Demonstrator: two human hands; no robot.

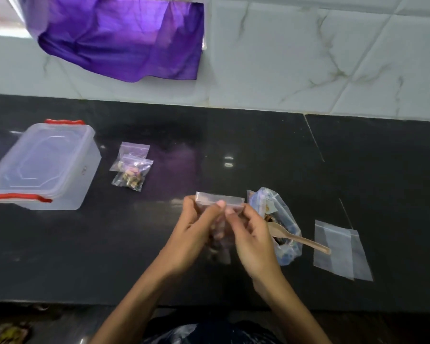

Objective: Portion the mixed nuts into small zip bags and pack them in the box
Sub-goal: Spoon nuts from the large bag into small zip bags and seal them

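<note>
- Black stone counter runs across mid-frame, pale marbled tiles behind and a purple cloth hanging at upper left.
- At far left, a clear lidded box with red clips, lid on.
- Just right of it, two filled zip bags overlap, open counter around them.
- At centre, the left hand and right hand pinch the top edge of a small zip bag, nuts blurred inside.
- Beside the right hand, the nut bag holds a wooden spoon.
- At right, empty zip bags lie flat.
</note>
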